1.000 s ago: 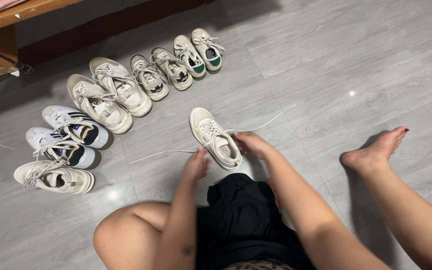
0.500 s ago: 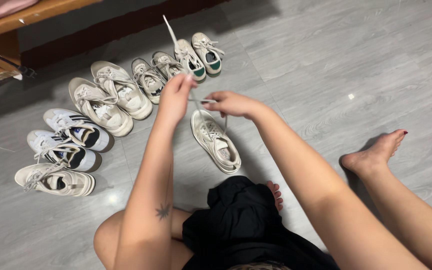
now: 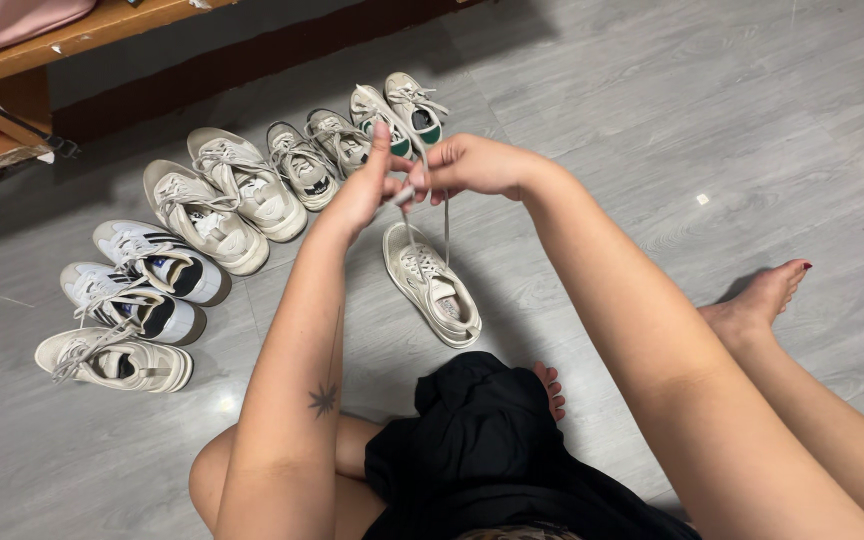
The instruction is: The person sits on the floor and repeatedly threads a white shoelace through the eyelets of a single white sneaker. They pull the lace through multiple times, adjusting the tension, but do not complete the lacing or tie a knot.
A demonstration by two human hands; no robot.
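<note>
Compared with half a second ago, both hands have closed in on each other and the lace end that stuck up above the left hand now loops down over it. The left hand [image 3: 367, 190] and right hand [image 3: 472, 165] are raised above the floor, nearly touching, and the fingers of each are pressed together, pinching the white shoelace [image 3: 444, 225] between them. From the fingers two strands of the lace hang straight down to the beige sneaker [image 3: 430, 283], which lies on the grey floor [image 3: 672, 130] directly below the hands, toe towards the fingers and heel towards the person's black shorts [image 3: 482, 440]. The sneaker is pale, worn, with its tongue and eyelets showing. Beyond and to the left of the fingers a curved row of sneakers [image 3: 222, 200] stands on the floor, the far pair with green heels partly hidden behind the hands. A wooden shelf [image 3: 72, 40] runs above the row. To the right of the fingers, well apart, rests a bare foot [image 3: 757, 300].
</note>
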